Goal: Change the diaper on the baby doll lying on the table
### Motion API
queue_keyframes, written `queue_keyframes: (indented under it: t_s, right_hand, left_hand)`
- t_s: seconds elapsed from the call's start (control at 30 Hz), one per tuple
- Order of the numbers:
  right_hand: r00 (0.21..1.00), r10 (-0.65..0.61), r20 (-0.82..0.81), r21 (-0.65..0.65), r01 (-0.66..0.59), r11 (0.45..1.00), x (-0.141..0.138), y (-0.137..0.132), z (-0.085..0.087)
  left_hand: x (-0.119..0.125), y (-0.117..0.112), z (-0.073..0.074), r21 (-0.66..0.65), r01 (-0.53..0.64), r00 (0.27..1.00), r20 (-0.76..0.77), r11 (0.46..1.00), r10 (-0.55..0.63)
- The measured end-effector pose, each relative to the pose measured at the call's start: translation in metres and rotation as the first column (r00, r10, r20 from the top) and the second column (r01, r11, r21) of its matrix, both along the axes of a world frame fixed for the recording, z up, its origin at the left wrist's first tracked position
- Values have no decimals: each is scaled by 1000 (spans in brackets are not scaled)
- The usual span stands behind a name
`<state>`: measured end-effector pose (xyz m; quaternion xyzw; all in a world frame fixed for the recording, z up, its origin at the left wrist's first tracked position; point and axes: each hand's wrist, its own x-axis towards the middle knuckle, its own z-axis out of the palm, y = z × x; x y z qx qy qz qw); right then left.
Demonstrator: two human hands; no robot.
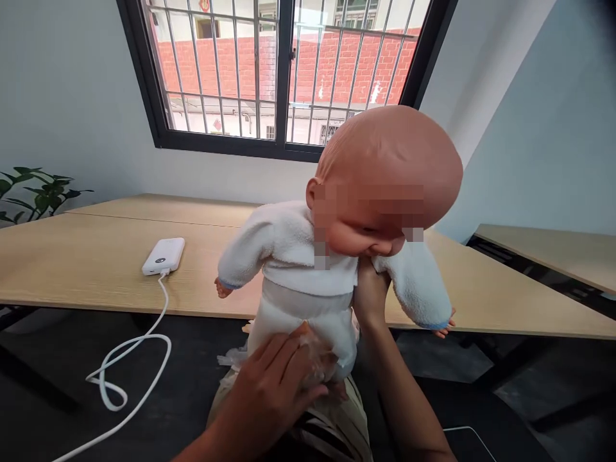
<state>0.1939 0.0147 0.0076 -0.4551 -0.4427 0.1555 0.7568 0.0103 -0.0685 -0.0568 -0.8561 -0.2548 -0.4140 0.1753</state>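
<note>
A large baby doll (308, 285) with a bald head and a white fleece top with blue cuffs is upright over my lap, its head tilted to the right. My right hand (371, 290) grips it under the chin by the chest; the fingers are mostly hidden behind the doll. Low on the doll's white body, my left hand (276, 375) presses with curled fingers on a crumpled translucent film (320, 359). More thin film (231, 357) sticks out left of the doll's hip. The doll's arms hang out to both sides.
Behind the doll stands a light wood table (96, 263). A white power bank (164, 255) lies on it at left, with a white cable (166, 350) dangling over the edge. Another desk (543, 256) is at right, a plant (41, 192) at far left, and a barred window (283, 70) behind.
</note>
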Motion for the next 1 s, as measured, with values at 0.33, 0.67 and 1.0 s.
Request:
queue_keyframes:
  t_s: [0.33,0.67,1.0]
  right_hand:
    - [1000,-22,-7,55,22,998,8,13,0]
    - [986,-37,160,84,24,996,12,15,2]
    - [989,-7,147,128,-12,992,10,23,55]
  left_hand:
    - [-21,24,-45,-473,130,988,-10,872,-153]
    - [-25,4,-16,-722,127,847,-278,680,-453]
    - [-43,23,62,-619,476,869,441,625,-226]
